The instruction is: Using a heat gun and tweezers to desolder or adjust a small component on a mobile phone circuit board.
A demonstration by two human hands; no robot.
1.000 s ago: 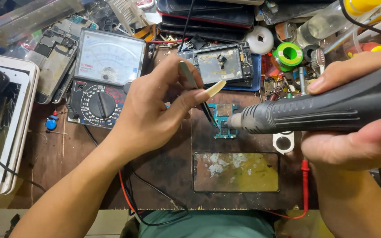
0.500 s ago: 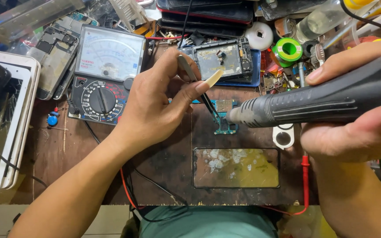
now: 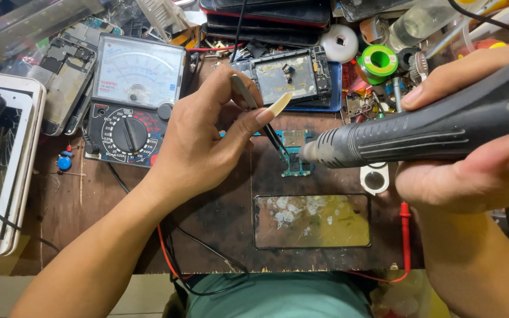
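My left hand (image 3: 204, 138) pinches metal tweezers (image 3: 257, 112), their tips pointing down onto a small teal circuit board (image 3: 296, 154) lying on the dark wooden bench. My right hand (image 3: 472, 171) grips a thick black hot-air tool (image 3: 431, 126) lying nearly level, its nozzle aimed left at the same board, very close to the tweezer tips. The board's right part is hidden behind the nozzle.
An analog multimeter (image 3: 134, 97) stands to the left. An opened phone frame (image 3: 290, 76) lies behind the board. A glass plate (image 3: 312, 221) is set into the bench near me. A green solder spool (image 3: 379, 60), red probe lead (image 3: 405, 235) and white tablets (image 3: 4, 171) lie around.
The view has shifted slightly. Both hands stay over the board, with the nozzle and tweezer tips holding almost the same place.
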